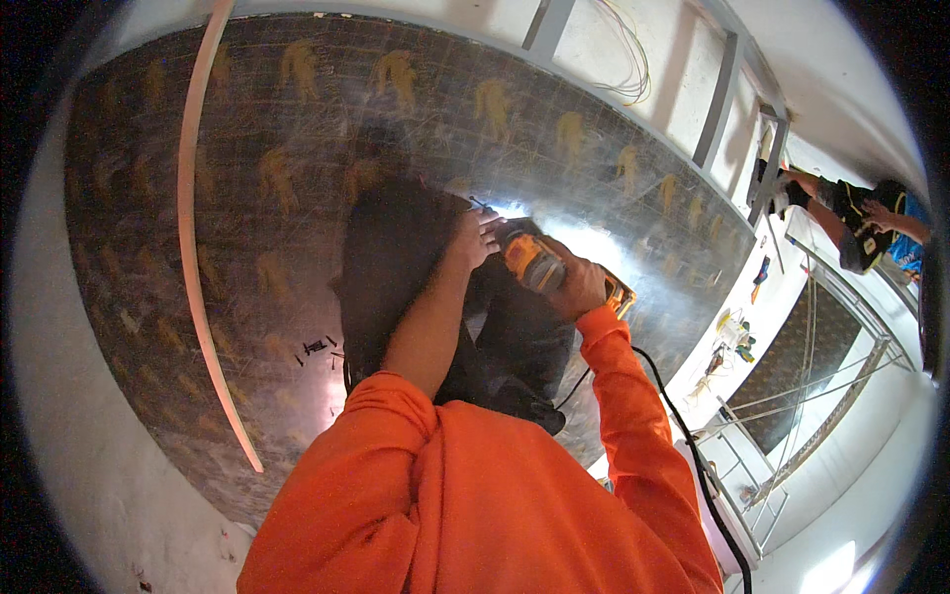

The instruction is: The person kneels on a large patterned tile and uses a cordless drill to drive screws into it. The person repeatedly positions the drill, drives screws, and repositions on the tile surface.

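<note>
My right hand (584,287) grips an orange-and-black cordless drill (534,262), its nose against the dark patterned board (267,119) in a patch of bright light. Just left of the drill's nose, my left hand (475,238) has its fingers pinched around a small dark screw (480,206). Several loose dark screws (315,346) lie on the board to the left, beside my shadowed legs. A black cable runs near my right forearm.
A long pale wood strip (188,247) crosses the board at left. Grey framing (732,99) and coiled wires border the top. At right are a white ledge with tools (732,337), metal scaffolding (871,346) and another person (861,218).
</note>
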Demonstrator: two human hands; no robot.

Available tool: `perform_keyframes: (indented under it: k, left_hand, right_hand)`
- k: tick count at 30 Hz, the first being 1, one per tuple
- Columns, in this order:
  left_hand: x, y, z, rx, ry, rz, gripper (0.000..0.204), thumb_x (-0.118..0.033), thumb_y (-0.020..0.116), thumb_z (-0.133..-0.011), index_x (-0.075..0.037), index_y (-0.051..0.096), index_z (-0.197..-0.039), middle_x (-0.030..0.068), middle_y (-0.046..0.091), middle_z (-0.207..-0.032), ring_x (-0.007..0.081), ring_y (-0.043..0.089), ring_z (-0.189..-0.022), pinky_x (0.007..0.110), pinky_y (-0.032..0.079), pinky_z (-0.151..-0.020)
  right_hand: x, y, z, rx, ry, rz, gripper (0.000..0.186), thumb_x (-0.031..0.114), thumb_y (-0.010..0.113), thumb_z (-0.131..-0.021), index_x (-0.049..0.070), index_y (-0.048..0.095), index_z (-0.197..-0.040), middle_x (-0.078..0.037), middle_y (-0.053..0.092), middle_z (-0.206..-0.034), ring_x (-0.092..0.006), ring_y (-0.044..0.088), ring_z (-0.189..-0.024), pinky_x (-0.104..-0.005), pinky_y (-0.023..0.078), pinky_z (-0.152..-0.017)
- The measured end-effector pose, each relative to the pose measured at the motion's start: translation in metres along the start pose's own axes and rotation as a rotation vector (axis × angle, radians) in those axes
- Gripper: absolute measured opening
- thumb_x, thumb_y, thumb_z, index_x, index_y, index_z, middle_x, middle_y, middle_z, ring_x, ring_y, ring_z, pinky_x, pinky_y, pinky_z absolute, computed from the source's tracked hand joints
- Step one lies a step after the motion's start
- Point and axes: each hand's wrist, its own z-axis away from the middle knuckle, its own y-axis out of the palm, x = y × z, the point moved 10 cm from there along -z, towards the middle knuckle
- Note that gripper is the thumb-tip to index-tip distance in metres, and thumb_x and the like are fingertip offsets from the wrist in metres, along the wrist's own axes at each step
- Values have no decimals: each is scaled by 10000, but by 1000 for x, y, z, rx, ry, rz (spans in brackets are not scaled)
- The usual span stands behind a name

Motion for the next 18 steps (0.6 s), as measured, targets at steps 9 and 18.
perform_keyframes:
  k: [9, 18]
  left_hand:
    - [-3, 14, -3, 19, 34, 140, 271, -250, 439, -995, -31, 554, -1104, 132, 635, -1093, 293, 620, -985, 563, 434, -969]
    - [1, 13, 9, -82, -24, 221, 282, -223, 439, -1001, -16, 542, -1162, 144, 639, -1089, 311, 633, -992, 496, 516, -900]
  right_hand:
    - [-35, 8, -35, 73, 88, -31, 571, 199, 773, -709, 113, 610, -1249, -183, 716, -927, -386, 682, -890, -444, 550, -762]
    - [-26, 6, -46, 124, 145, -17, 523, 232, 820, -689, 69, 646, -1155, -180, 718, -952, -369, 690, -902, -429, 551, -771]
